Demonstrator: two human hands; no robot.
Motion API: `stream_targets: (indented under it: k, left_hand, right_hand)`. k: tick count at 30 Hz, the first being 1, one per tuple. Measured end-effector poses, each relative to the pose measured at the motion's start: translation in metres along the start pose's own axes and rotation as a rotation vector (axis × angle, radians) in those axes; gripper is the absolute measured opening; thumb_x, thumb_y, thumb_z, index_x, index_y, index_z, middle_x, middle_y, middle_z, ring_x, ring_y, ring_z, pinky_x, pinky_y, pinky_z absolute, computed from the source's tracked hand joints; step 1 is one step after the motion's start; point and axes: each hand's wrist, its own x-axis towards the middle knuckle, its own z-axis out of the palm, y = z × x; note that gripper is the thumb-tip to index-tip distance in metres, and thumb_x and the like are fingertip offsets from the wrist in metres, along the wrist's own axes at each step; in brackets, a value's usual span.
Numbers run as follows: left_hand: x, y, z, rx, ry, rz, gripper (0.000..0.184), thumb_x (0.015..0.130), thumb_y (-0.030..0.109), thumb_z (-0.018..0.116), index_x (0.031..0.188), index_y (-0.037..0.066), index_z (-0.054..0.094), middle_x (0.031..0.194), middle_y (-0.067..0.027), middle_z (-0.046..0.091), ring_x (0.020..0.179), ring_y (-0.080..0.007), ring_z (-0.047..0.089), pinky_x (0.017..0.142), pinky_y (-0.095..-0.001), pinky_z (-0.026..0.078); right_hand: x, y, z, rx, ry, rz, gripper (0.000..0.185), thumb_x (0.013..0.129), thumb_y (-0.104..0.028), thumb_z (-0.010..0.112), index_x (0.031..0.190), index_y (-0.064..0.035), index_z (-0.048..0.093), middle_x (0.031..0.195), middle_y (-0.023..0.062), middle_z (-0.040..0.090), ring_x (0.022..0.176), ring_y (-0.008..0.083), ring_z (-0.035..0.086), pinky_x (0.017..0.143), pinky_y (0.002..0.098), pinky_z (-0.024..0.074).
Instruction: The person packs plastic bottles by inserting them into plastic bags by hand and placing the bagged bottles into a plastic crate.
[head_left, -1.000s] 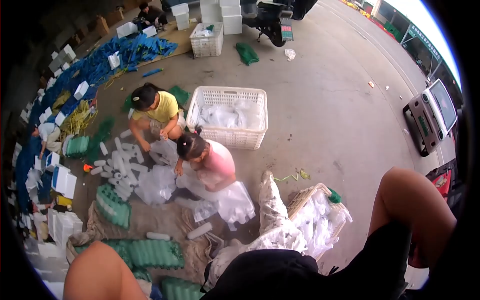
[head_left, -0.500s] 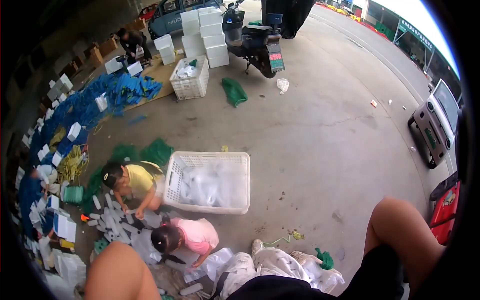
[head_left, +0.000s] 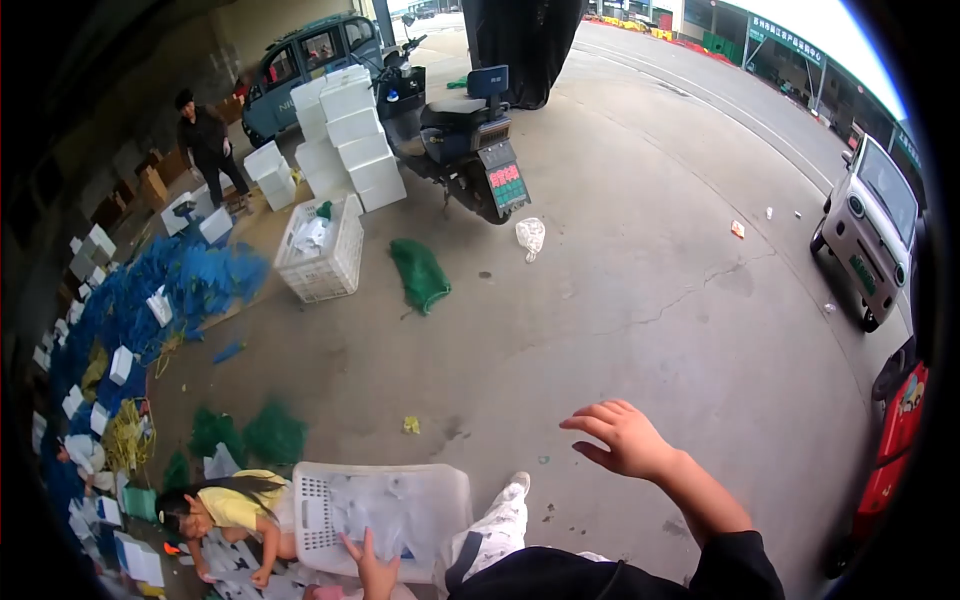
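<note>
My right hand [head_left: 622, 437] is out over the bare concrete, fingers apart and slightly bent, holding nothing. My left hand [head_left: 374, 570] shows low in view with its fingers spread, in front of the near side of a white plastic crate [head_left: 455, 500]. Whether it touches the crate I cannot tell. Clear plastic bags [head_left: 375, 515] lie inside the crate. A person in a yellow top [head_left: 235, 505] crouches left of the crate, hands among pale plastic pieces. Part of a pink garment [head_left: 328, 592] appears at the bottom edge. My leg in white patterned trousers [head_left: 500, 525] is beside the crate.
Green netting [head_left: 275, 432] lies behind the crate, with a green mesh bag [head_left: 418, 275] farther off. A second white crate [head_left: 335, 265], stacked white foam boxes [head_left: 360, 145] and a parked scooter [head_left: 480, 150] stand beyond. Another person [head_left: 208, 150] stands at the back left. Vehicles are parked at right.
Both my hands have come into view. My view has tilted up, and the crate sits lower. The person at the back has stood up from bending. The person in pink is mostly out of view.
</note>
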Motion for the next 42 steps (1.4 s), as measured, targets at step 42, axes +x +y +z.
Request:
stream_targets:
  k: [42]
  left_hand:
    - [1.484,1.155,0.707,-0.034,-0.543,0.584,0.039,0.081,0.019,0.062,0.119,0.011,0.054,0.109,-0.0078,0.060,0.097,-0.0290,0.057,0.081,-0.0375,0.045]
  right_hand:
    - [0.446,1.398,-0.271,0.633,-0.728,2.370,0.022,0.087,-0.030,0.054,0.103,-0.0156,0.061,0.090,0.0020,0.066,0.084,0.0177,0.064,0.072,0.0381,0.0498]
